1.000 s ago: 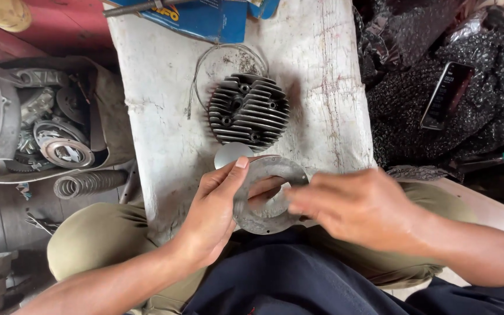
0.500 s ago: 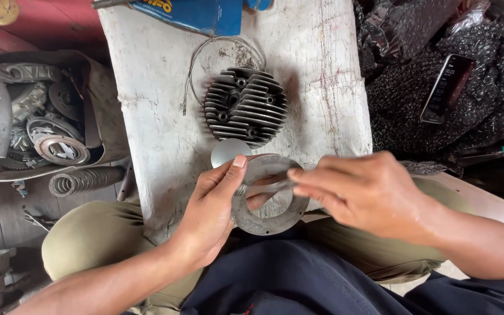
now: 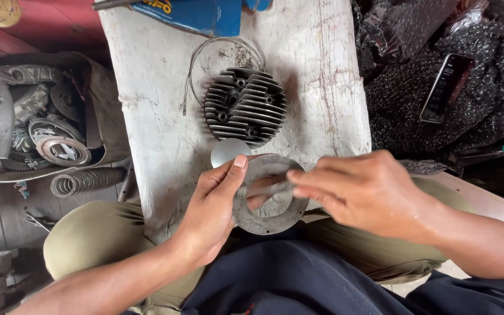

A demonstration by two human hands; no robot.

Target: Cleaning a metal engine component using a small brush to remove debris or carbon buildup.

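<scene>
The grey metal ring plate [image 3: 270, 201] is flat, dull and scuffed, with a wide round opening, held just over the near edge of the whitewashed surface [image 3: 153, 128]. The left hand [image 3: 214, 213] cups it from below, thumb pressed on its rim. The right hand [image 3: 363, 189] has its fingers pinched together on the plate's face, perhaps on a thin tool, though that is hard to make out. Just beyond lie a small silver disc [image 3: 226, 151] and a finned cylinder head [image 3: 245, 105]. A blue flat package [image 3: 199, 14] with yellow lettering sits at the far edge.
</scene>
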